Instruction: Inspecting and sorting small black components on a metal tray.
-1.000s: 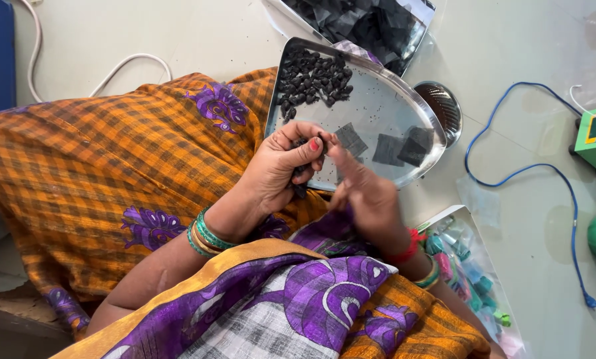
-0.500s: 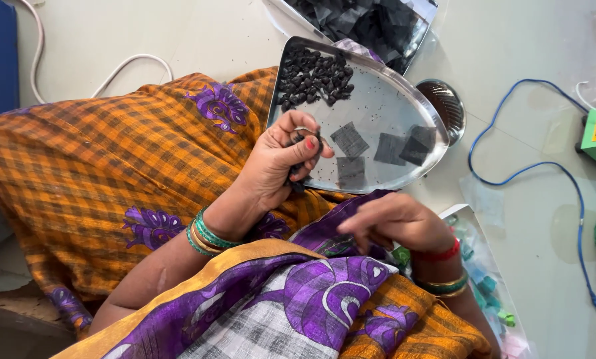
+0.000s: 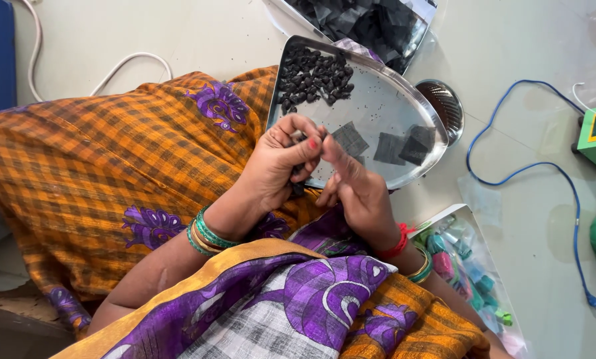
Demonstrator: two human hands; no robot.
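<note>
- We take the steel tray (image 3: pixel 404 174) resting on the lap as our landmark; both hands meet at its near edge.
- Our left hand (image 3: pixel 278 166) is curled shut, its fingertips pinching something small and dark (image 3: pixel 309 137) just over the tray's near rim.
- Our right hand (image 3: pixel 354 189) sits touching the left, index finger raised against the same small piece; whether it grips the piece or only steadies it, we cannot tell.
- On the tray's far end lies a heap of small black pieces (image 3: pixel 311 76); nearer its middle lie a few flat dark squares (image 3: pixel 394 145).
- We judge the step in hand to be fine work on one piece held between both hands, above the tray.
- The next move seems to call for a steady pinch and careful fingertip control, since the piece is tiny.
- Hidden: the piece itself is mostly covered by fingers, so its shape is unclear.
- Beyond the tray, a bag of dark squares (image 3: pixel 371 26) is cut off by the frame's top.
- Right of the tray, a clear packet of coloured items (image 3: pixel 467 272) is too blurred to identify; a blue cable (image 3: pixel 564 193) runs past it on the floor.
</note>
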